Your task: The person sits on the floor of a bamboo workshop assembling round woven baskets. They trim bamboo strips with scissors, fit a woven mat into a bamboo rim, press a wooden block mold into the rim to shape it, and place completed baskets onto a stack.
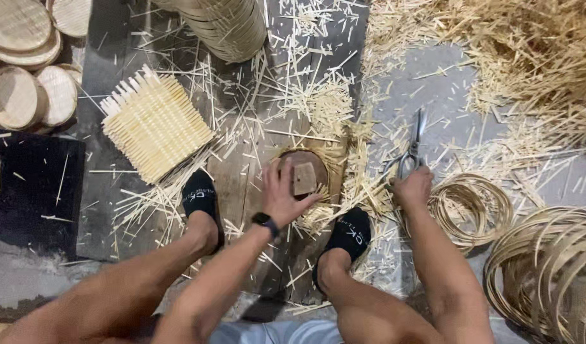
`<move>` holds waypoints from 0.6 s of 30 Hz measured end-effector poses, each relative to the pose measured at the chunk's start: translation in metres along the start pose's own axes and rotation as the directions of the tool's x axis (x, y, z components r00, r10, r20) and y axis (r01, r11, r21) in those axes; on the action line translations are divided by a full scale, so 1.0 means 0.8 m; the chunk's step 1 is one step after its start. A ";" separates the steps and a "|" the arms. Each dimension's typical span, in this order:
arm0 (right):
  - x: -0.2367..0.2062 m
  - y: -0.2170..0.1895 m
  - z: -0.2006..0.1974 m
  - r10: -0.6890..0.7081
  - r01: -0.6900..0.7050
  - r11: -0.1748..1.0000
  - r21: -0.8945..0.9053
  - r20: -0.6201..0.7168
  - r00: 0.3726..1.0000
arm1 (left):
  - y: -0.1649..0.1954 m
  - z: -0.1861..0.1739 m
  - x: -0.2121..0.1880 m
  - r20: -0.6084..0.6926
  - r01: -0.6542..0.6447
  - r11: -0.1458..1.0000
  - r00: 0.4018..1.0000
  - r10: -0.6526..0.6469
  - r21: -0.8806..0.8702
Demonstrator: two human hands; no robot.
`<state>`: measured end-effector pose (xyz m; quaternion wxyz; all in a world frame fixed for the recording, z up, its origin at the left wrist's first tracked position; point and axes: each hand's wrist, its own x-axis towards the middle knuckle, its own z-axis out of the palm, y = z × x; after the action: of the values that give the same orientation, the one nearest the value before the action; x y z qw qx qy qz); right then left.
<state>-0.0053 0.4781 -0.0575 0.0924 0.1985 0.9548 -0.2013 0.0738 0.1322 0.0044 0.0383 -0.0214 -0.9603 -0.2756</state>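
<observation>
My left hand (281,194) rests with fingers spread on a round wooden block (313,162) between my feet, next to a small square wooden piece (303,178) lying on the block. My right hand (412,186) is closed around the handles of metal scissors (412,150), whose blades point away from me over the grey floor. A square woven bamboo mat (154,124) lies on the floor to the left, apart from both hands. A dark watch sits on my left wrist.
Bamboo hoops lie coiled at right (472,207) and lower right (548,267). Round woven lids (25,64) stack at top left, a tall stack of rims (229,25) at top centre. Cut bamboo slivers litter the floor; a straw heap (528,51) fills the top right.
</observation>
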 end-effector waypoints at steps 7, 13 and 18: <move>0.010 0.001 -0.028 0.143 -0.668 0.393 0.632 0.675 0.724 | 0.030 0.006 0.037 0.056 -0.064 0.996 0.996 0.067 -0.055; -0.094 -0.052 -0.079 0.032 -0.390 0.486 0.782 0.430 0.902 | 0.001 -0.001 0.077 0.324 -0.322 0.946 0.893 0.312 -0.023; -0.168 -0.123 -0.067 -0.243 -0.003 0.570 0.822 0.172 0.955 | 0.006 0.003 0.052 0.160 -0.097 0.995 0.983 0.090 0.036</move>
<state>0.0703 0.3718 0.0594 0.1039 0.1239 0.7452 -0.6469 0.0328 0.1384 0.0084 -0.0247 -0.0876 -0.9640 -0.2500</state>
